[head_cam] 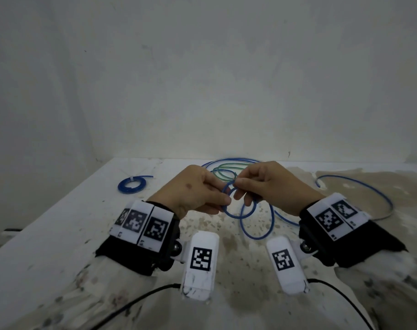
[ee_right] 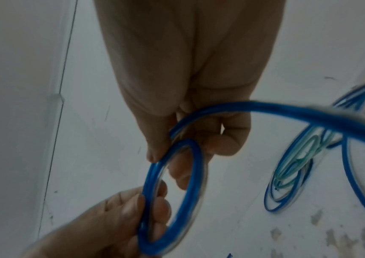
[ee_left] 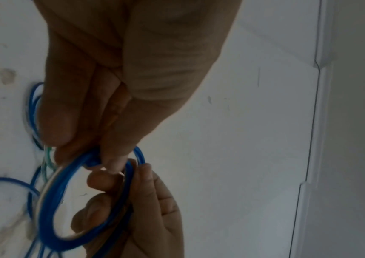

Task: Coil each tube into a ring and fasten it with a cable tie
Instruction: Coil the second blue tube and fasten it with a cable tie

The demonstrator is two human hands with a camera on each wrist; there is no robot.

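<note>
Above the table's middle, both hands hold a blue tube (head_cam: 248,211) partly wound into small loops. My left hand (head_cam: 198,194) pinches the ring of loops (ee_left: 53,200) at its left side with thumb and fingers. My right hand (head_cam: 264,184) pinches the same ring (ee_right: 172,195) at its top, and the tube's free length (ee_right: 287,113) runs off past it to the right. That length trails over the table in a wide arc (head_cam: 369,186). A finished blue coil (head_cam: 131,185) with a white cable tie lies at the far left.
A loose heap of blue and green tubes (head_cam: 226,170) lies behind the hands near the wall. The white table (head_cam: 60,222) is stained brown on its right part. Black cables (head_cam: 131,303) run from the wrist cameras at the near edge.
</note>
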